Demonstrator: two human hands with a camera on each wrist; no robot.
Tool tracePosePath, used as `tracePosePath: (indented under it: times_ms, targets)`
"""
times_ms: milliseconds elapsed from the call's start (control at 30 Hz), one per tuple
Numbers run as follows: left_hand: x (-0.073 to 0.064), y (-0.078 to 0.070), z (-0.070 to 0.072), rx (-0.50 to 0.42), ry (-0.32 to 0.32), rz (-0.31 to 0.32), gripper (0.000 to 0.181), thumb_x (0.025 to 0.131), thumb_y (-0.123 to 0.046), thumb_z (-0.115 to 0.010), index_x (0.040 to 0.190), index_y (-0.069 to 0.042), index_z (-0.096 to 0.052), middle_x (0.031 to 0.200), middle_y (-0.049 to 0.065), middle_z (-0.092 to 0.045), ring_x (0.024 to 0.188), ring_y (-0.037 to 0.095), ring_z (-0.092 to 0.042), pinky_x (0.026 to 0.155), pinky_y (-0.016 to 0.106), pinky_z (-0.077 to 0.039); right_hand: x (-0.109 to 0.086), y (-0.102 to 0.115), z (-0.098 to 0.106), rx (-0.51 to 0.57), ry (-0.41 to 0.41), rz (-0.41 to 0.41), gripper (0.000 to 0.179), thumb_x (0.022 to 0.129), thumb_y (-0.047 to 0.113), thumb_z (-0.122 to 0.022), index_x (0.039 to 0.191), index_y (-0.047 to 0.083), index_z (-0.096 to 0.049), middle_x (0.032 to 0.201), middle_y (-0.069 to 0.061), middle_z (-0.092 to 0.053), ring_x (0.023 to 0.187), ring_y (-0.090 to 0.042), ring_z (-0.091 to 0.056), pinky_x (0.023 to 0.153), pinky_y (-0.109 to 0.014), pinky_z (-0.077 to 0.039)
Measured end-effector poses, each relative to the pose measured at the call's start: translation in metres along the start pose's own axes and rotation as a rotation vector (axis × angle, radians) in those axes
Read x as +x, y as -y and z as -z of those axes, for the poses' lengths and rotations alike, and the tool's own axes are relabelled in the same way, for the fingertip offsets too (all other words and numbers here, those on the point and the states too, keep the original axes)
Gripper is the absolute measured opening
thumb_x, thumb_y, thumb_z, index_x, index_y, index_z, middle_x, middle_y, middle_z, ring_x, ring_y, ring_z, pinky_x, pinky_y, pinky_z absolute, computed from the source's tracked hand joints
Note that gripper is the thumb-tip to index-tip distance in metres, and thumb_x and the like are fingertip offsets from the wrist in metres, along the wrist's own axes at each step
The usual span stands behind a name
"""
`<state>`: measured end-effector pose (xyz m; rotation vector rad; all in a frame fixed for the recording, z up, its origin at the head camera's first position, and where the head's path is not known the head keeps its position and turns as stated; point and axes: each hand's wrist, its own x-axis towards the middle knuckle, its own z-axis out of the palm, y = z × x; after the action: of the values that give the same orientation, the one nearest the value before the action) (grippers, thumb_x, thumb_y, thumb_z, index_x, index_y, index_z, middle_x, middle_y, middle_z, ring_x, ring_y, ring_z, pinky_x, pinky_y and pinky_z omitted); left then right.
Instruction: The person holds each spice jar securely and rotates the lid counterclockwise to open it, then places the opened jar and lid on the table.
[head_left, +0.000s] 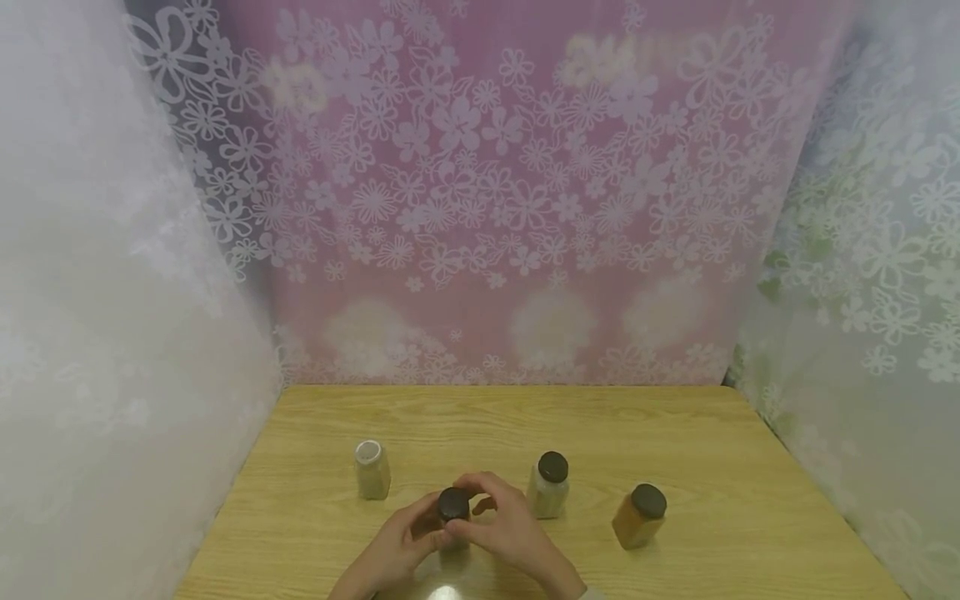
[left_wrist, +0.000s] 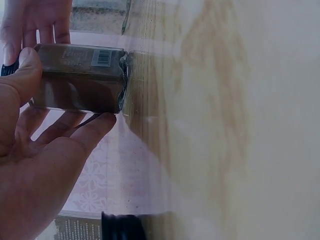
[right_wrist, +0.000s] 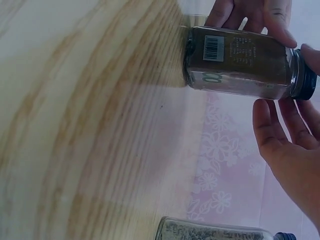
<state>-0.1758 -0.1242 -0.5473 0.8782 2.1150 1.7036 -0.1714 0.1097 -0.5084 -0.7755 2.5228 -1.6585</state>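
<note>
Between both hands stands a spice jar with dark brown contents and a black lid. My left hand holds the jar's body, thumb on one side and fingers on the other. At the top, my right hand pinches the black lid between thumb and fingers. A barcode label shows on the glass in the right wrist view. The jar's base is at the tabletop; whether it fully rests there I cannot tell.
On the wooden table stand a pale jar without a black top at left, a black-lidded jar of pale contents right of my hands, and an orange-brown jar farther right. A black ridged object is partly cut off. Flowered curtains surround the table.
</note>
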Motion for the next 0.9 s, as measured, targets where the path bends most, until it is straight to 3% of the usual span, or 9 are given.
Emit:
tracePosePath:
  times_ms: [200,300,433,533,700,900]
  targets:
    - [0.0009,-0.0014,-0.0016,0.058,-0.023,0.025,0.054,0.109,-0.026,-0.060,0.159,-0.020,-0.044,0.152,0.011,-0.061,0.136,0.020,-0.061,0.112,0.041,-0.054,0.0031,-0.0040,0.0010,-0.012,-0.008,0.027,0.065,0.091,0.025,-0.085,0.149,0.017,-0.055,0.126,-0.002,-0.071,0.115,-0.014,-0.064,0.090,-0.033,-0.061]
    - [0.0014,-0.0005,-0.0016,0.066,-0.024,0.022,0.053,0.109,-0.026,-0.060,0.159,-0.020,-0.044,0.151,0.012,-0.061,0.135,0.015,-0.061,0.112,0.040,-0.055,0.0042,-0.0048,0.0004,0.000,-0.018,-0.007,0.069,0.089,0.030,-0.087,0.147,0.017,-0.054,0.125,-0.002,-0.072,0.116,-0.016,-0.064,0.091,-0.032,-0.061]
    - [0.0029,0.0011,-0.0017,0.039,-0.018,0.014,0.054,0.109,-0.024,-0.060,0.159,-0.019,-0.044,0.154,0.014,-0.058,0.137,0.015,-0.060,0.112,0.029,-0.052,0.0043,-0.0057,0.0003,0.006,-0.023,-0.003,0.057,0.090,0.031,-0.086,0.137,0.013,-0.060,0.126,-0.002,-0.072,0.117,-0.018,-0.065,0.092,-0.032,-0.061]
    - [0.0040,0.0015,-0.0022,0.019,-0.020,0.012,0.054,0.108,-0.023,-0.060,0.159,-0.018,-0.044,0.155,0.015,-0.058,0.137,0.015,-0.060,0.111,0.022,-0.050,0.0040,-0.0067,0.0012,-0.001,-0.021,0.051,0.049,0.093,0.027,-0.083,0.134,0.009,-0.063,0.125,-0.003,-0.071,0.114,-0.017,-0.065,0.090,-0.033,-0.062]
    - [0.0050,0.0016,-0.0027,0.013,-0.028,0.017,0.054,0.108,-0.023,-0.060,0.159,-0.016,-0.044,0.153,0.016,-0.059,0.137,0.017,-0.061,0.110,0.023,-0.051,0.0038,-0.0083,0.0023,-0.029,-0.016,0.160,0.047,0.095,0.018,-0.080,0.138,0.008,-0.064,0.126,-0.008,-0.071,0.112,-0.017,-0.065,0.085,-0.035,-0.064]
    - [0.0062,0.0023,-0.0036,0.040,-0.034,0.047,0.053,0.108,-0.026,-0.060,0.159,-0.022,-0.044,0.151,0.009,-0.061,0.135,0.015,-0.062,0.111,0.027,-0.053,0.0041,-0.0096,0.0028,0.005,-0.010,0.076,0.058,0.091,0.027,-0.085,0.139,0.008,-0.059,0.127,-0.007,-0.069,0.115,-0.022,-0.064,0.090,-0.033,-0.063]
